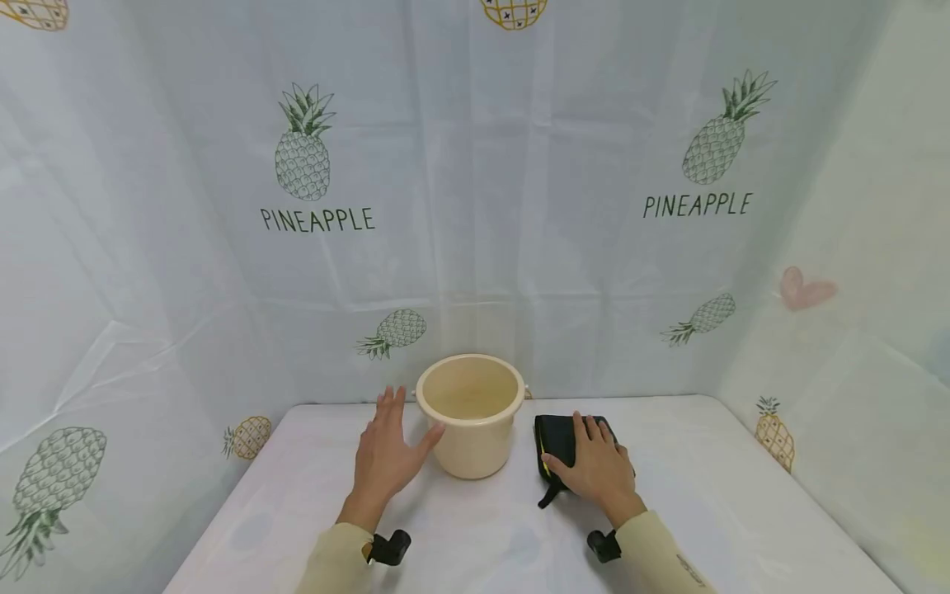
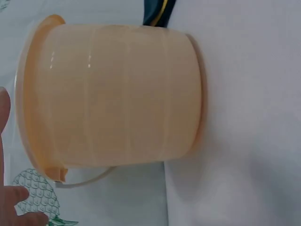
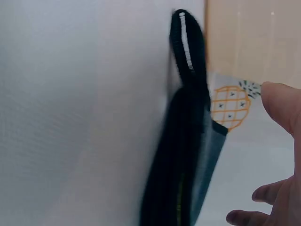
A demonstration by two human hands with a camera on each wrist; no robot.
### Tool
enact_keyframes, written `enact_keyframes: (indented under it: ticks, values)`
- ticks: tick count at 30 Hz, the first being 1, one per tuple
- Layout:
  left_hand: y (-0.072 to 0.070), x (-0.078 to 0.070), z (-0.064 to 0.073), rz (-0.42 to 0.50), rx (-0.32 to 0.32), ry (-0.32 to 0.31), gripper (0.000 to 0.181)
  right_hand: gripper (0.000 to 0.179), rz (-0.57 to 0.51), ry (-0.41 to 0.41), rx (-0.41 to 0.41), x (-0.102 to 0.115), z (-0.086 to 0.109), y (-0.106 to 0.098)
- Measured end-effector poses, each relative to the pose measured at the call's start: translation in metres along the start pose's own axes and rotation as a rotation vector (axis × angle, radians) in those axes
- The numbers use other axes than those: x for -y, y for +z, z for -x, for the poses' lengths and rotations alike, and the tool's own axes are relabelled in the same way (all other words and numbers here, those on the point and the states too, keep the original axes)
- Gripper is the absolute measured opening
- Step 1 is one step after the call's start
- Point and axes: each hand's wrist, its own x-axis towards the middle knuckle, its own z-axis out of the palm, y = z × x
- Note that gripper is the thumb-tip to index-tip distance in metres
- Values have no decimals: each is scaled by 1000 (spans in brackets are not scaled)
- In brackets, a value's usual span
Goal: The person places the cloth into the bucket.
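A cream plastic bucket (image 1: 475, 450) stands upright near the back of the table; its side fills much of the left wrist view, where a thin handle hangs behind it. My left hand (image 1: 387, 458) is beside the bucket's left side with fingers spread, its thumb overlapping the rim in the head view; contact cannot be told. To the right lies a black zippered pouch (image 1: 557, 437) with a yellow zip line and a wrist loop (image 3: 188, 47). Over the pouch is my right hand (image 1: 597, 470), fingers extended and partly hiding it. In the right wrist view, the visible fingers look apart from the pouch.
A white cloth covers the table (image 1: 475, 544). Behind it hangs a pale curtain (image 1: 475, 247) printed with pineapples, which also closes in the left and right sides. Each wrist carries a small black camera (image 1: 391, 547).
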Motion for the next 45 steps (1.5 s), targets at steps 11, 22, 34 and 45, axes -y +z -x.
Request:
enact_keyframes:
  ticks: [11, 22, 34, 45]
  values:
    - [6, -16, -10, 202, -14, -19, 109, 115, -9, 28, 62, -16, -4, 14]
    - [10, -20, -12, 239, -53, -29, 102, 128, 1, 76, 116, -21, -7, 11]
    - [14, -16, -12, 292, -57, -14, 103, 123, -8, 120, 91, -23, -11, 12]
    - [17, -13, -12, 283, -59, -23, 103, 103, -50, 142, 56, -20, -10, 17]
